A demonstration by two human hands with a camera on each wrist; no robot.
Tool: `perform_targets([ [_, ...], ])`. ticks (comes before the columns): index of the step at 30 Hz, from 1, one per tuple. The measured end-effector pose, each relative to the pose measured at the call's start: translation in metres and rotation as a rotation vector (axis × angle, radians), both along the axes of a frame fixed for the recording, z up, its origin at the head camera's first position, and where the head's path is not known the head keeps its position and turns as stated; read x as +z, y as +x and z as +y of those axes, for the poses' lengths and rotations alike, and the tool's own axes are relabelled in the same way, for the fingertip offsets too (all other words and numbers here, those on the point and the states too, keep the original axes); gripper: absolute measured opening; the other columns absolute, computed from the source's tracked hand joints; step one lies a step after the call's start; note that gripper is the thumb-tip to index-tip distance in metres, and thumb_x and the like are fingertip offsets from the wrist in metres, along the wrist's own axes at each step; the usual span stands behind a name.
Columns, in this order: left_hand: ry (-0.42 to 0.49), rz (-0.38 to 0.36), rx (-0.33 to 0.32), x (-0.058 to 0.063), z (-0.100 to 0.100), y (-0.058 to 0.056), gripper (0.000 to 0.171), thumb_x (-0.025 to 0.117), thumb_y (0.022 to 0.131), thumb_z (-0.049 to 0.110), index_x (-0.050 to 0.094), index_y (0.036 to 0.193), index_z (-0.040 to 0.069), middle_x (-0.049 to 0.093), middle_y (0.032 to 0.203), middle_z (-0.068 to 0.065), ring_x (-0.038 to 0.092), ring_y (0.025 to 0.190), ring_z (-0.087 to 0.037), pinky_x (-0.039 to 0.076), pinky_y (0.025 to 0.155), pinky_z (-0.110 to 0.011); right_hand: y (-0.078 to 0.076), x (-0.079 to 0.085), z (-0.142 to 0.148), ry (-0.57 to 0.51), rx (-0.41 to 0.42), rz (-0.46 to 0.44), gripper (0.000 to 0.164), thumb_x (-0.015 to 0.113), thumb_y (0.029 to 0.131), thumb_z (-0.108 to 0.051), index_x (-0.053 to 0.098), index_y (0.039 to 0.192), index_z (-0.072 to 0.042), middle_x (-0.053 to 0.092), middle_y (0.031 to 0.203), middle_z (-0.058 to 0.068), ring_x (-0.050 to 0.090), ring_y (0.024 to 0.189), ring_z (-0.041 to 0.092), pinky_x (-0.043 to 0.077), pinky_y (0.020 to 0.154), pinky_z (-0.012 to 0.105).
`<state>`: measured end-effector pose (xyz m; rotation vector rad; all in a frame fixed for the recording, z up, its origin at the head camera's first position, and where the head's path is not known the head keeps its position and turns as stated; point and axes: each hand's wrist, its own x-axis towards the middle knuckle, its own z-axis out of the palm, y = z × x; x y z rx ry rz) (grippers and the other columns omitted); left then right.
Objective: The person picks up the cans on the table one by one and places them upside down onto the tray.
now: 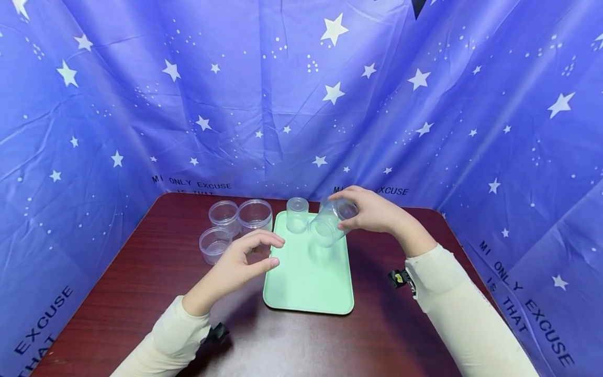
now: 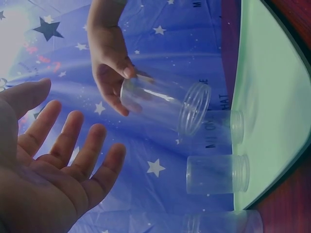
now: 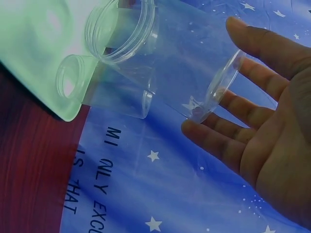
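My right hand grips a clear plastic jar near its closed base, fingers and thumb around it. The jar is tilted over the far right part of a green tray, its threaded mouth pointing down. A smaller clear jar stands mouth-down at the tray's far left corner. Another mouth-down jar stands beside it, partly hidden behind the held one. My left hand hovers over the tray's left edge, fingers apart and loosely bent, holding nothing.
Left of the tray, three clear jars stand mouth-up on the dark red table: a larger jar, a smaller jar and a low jar. A blue star-patterned curtain encloses the table's back and sides.
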<state>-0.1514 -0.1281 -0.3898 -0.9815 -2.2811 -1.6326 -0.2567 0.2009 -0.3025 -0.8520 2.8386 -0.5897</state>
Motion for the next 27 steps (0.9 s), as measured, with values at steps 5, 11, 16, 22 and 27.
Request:
perform_targets([
  [5,0.004,-0.008,-0.004,-0.001,0.001,0.001,0.029,0.078,0.090,0.007,0.071,0.116,0.018,0.069,0.123,-0.001,0.062,0.106,-0.013,0.056,0.087,-0.037,-0.001,-0.004,-0.001,0.007,-0.009,-0.021,0.069,0.087,0.082,-0.027,0.058,0.145,-0.025,0.050,0.148,0.011,0.056,0.124,0.030,0.047,0.104,0.053],
  [11,-0.002,0.013,-0.005,-0.002,0.001,0.000,0.029,0.078,0.090,0.006,0.071,0.116,0.017,0.069,0.122,-0.001,0.062,0.102,-0.012,0.055,0.086,-0.037,-0.005,-0.005,-0.004,0.027,-0.012,-0.052,0.069,0.087,0.082,-0.027,0.058,0.145,-0.027,0.050,0.147,0.009,0.060,0.117,0.029,0.050,0.099,0.051],
  [16,-0.003,0.014,-0.005,0.000,0.000,-0.001,0.029,0.079,0.090,0.007,0.071,0.116,0.018,0.069,0.123,0.001,0.062,0.107,-0.012,0.055,0.088,-0.038,-0.009,-0.006,-0.007,0.062,-0.008,-0.050,0.068,0.087,0.081,-0.026,0.059,0.143,-0.026,0.050,0.148,0.010,0.055,0.128,0.031,0.047,0.104,0.054],
  [22,-0.014,0.025,0.000,0.001,0.000,-0.002,0.029,0.078,0.090,0.006,0.071,0.116,0.017,0.070,0.123,-0.001,0.062,0.109,-0.013,0.054,0.089,-0.036,-0.012,-0.008,-0.012,0.080,-0.005,-0.072,0.067,0.087,0.081,-0.022,0.061,0.142,-0.024,0.047,0.153,0.013,0.047,0.138,0.036,0.042,0.110,0.058],
  [27,-0.024,0.032,0.004,0.001,-0.001,-0.001,0.028,0.077,0.090,0.006,0.071,0.116,0.015,0.070,0.123,-0.003,0.062,0.112,-0.014,0.054,0.090,-0.036,-0.012,-0.010,-0.017,0.095,-0.013,-0.100,0.066,0.087,0.080,-0.020,0.062,0.141,-0.026,0.047,0.153,0.014,0.046,0.140,0.036,0.040,0.111,0.059],
])
